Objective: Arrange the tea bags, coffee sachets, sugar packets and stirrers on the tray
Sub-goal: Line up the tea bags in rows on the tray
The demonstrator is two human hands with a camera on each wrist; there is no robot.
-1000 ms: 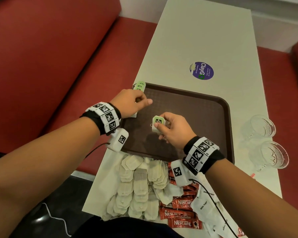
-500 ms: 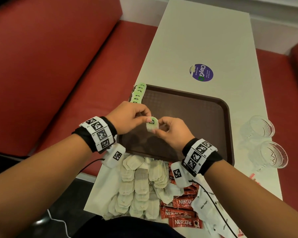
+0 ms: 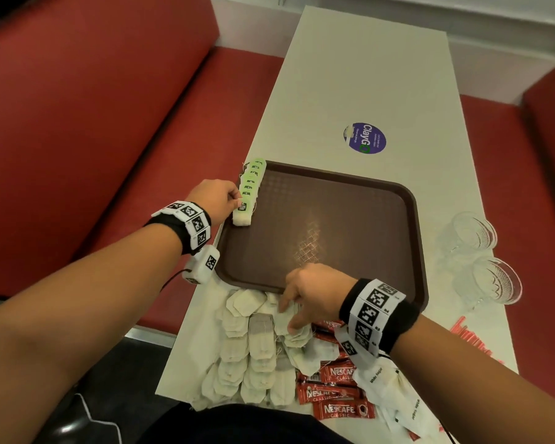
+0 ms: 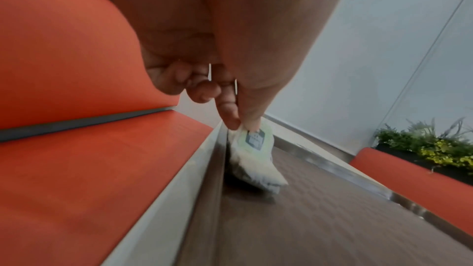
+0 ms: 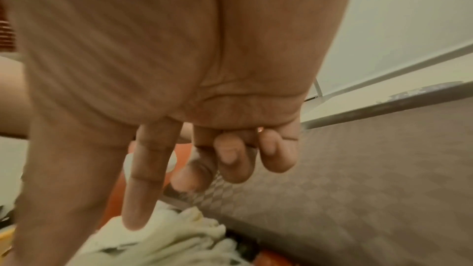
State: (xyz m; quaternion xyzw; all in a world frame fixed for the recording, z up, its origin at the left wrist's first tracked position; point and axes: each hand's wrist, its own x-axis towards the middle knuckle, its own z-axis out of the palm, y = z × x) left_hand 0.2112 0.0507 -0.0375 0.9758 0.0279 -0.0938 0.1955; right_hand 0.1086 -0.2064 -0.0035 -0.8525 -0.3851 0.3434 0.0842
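Head view shows the left hand (image 3: 212,200) at the left rim of the brown tray (image 3: 410,219), thumb and forefinger pinching the green tag of a tea bag (image 3: 242,214) that stands at the near end of the row of tagged tea bags (image 3: 252,181) along that rim; half a second ago both hands met over the middle-left of the tray with this bag between them, and since then the left hand has carried it to the upper left of centre; the left wrist view confirms the pinch, with the bag (image 4: 253,157) hanging from the fingertips against the tray's inner wall, its lower end on or just above the tray floor. The right hand (image 3: 314,293) has let go and dropped to the lower centre of the frame, fingers spread and loose, forefinger and thumb touching the loose pile of tea bags (image 3: 253,347) below the tray's near edge; it holds nothing. Right of that pile, as before, lie the red coffee sachets (image 3: 337,395) and the white sugar packets (image 3: 394,395); red stirrers (image 3: 471,341) show at the right edge of the table (image 3: 366,75).
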